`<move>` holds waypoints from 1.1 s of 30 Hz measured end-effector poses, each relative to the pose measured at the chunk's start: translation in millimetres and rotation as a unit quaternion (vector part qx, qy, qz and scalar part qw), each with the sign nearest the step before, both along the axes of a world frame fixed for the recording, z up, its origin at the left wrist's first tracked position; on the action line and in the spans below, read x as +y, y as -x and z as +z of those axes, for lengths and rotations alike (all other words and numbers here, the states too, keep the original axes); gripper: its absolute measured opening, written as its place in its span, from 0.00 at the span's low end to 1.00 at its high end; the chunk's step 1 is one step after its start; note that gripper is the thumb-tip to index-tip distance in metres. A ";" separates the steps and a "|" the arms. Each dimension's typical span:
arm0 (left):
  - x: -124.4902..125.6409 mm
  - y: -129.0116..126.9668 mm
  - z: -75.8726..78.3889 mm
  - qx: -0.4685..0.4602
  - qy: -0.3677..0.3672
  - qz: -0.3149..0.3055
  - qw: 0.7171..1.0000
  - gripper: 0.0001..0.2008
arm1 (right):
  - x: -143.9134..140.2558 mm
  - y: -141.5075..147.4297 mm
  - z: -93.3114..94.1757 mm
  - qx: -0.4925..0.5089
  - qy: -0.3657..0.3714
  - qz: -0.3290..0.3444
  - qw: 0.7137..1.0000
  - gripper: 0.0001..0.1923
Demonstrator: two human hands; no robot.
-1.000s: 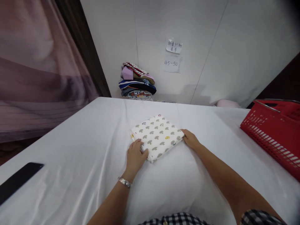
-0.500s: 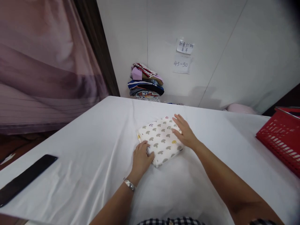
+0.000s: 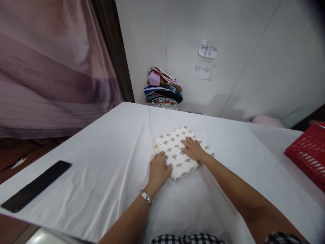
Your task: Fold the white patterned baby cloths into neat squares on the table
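A folded white cloth [image 3: 175,156] with grey mushroom shapes and a few coloured ones lies in the middle of the table. Its near left edge is between the thumb and fingers of my left hand [image 3: 159,169], which wears a silver bracelet [image 3: 145,197]. My right hand [image 3: 193,149] rests flat on top of the cloth with its fingers spread, hiding part of the print.
A white sheet [image 3: 114,142] with wrinkles covers the table. At its left edge lies a long black flat object [image 3: 37,185]. A red basket [image 3: 308,149] stands at the right. Beyond the far edge is a stack of folded fabrics [image 3: 164,89] by the wall.
My right hand has slid from the cloth's right side toward its middle, uncovering the far right corner. My left hand keeps its place at the edge. The whole view has shifted slightly.
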State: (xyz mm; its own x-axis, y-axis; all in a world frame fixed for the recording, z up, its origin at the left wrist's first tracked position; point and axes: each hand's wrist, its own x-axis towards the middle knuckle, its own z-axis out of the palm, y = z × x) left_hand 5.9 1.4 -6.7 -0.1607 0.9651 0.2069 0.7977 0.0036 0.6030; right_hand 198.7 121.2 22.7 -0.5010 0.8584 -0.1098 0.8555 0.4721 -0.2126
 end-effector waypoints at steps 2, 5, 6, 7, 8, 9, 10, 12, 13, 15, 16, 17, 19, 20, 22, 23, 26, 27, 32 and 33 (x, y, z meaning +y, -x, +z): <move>0.5 0.1 -0.5 0.000 -0.002 -0.001 1.000 0.16 | -0.8 12.2 8.3 0.023 -0.022 0.012 0.999 0.34; 0.9 0.7 -1.1 0.001 -0.009 -0.004 1.000 0.16 | -4.2 31.4 5.9 0.042 -0.057 0.040 0.997 0.35; 0.9 1.0 -1.2 0.001 -0.010 -0.004 1.000 0.16 | -5.7 36.7 1.5 0.039 -0.051 0.046 0.997 0.35; 0.9 1.3 -1.4 0.001 -0.010 -0.004 1.000 0.15 | -7.3 41.0 -3.6 0.035 -0.040 0.050 0.997 0.35; 0.9 1.6 -1.5 0.002 -0.011 -0.004 1.000 0.15 | -8.6 44.2 -8.5 0.031 -0.029 0.051 0.998 0.35; 1.0 1.9 -1.8 0.003 -0.012 -0.004 1.000 0.15 | -9.7 46.3 -12.3 0.031 -0.020 0.051 0.998 0.35; 1.0 2.2 -2.0 0.003 -0.014 -0.004 1.000 0.15 | -10.1 47.2 -14.6 0.033 -0.013 0.050 0.998 0.35; 1.2 2.7 -2.3 0.004 -0.016 -0.004 1.000 0.15 | -8.6 45.2 -13.4 0.040 0.008 0.054 0.998 0.34; 1.3 2.9 -2.3 0.004 -0.015 -0.003 1.000 0.15 | -6.3 42.1 -10.3 0.045 0.019 0.057 0.997 0.34; 1.3 3.1 -1.6 0.003 -0.012 -0.004 1.000 0.15 | 1.6 30.7 -1.9 0.050 0.023 0.040 0.998 0.31; 1.3 3.0 -0.9 0.002 -0.011 -0.005 1.000 0.15 | 6.9 22.5 2.3 0.050 0.008 0.013 0.999 0.30; 1.3 2.9 -0.1 0.001 -0.010 -0.005 1.000 0.15 | 12.6 12.7 6.0 0.049 -0.011 -0.026 0.998 0.29; 1.4 2.7 1.5 -0.003 -0.007 -0.004 1.000 0.16 | 23.1 -9.9 10.9 0.049 -0.027 -0.124 0.991 0.29; 1.6 2.8 2.1 -0.005 -0.006 -0.005 1.000 0.16 | 26.8 -21.6 12.0 0.052 -0.014 -0.164 0.985 0.29; 2.5 4.1 2.3 -0.012 -0.007 -0.011 1.000 0.16 | 28.0 -43.0 11.7 0.061 0.024 -0.207 0.976 0.30; 3.1 5.4 1.9 -0.018 -0.010 -0.017 1.000 0.16 | 24.8 -52.1 10.4 0.063 0.038 -0.214 0.974 0.29; 5.5 11.4 -1.0 -0.049 -0.020 -0.030 0.998 0.16 | -1.6 -72.7 3.0 0.068 0.048 -0.218 0.972 0.29; 6.4 13.8 -2.0 -0.065 -0.023 -0.028 0.997 0.16 | -15.0 -78.0 -0.3 0.072 0.052 -0.223 0.971 0.29; 8.6 20.9 -1.0 -0.172 0.045 0.004 0.984 0.18 | -80.3 -99.0 -13.3 0.083 0.070 -0.267 0.958 0.31; 8.2 20.6 0.7 -0.186 0.065 0.009 0.980 0.17 | -87.8 -102.1 -14.1 0.078 0.067 -0.271 0.957 0.31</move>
State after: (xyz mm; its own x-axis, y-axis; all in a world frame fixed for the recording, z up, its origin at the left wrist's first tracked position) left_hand -14.8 9.6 -6.0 -0.2188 0.9757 0.0054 0.5216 0.1123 0.8457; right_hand 300.9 33.4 8.7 -0.0063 0.9804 -0.1968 0.9203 -0.0713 -0.3847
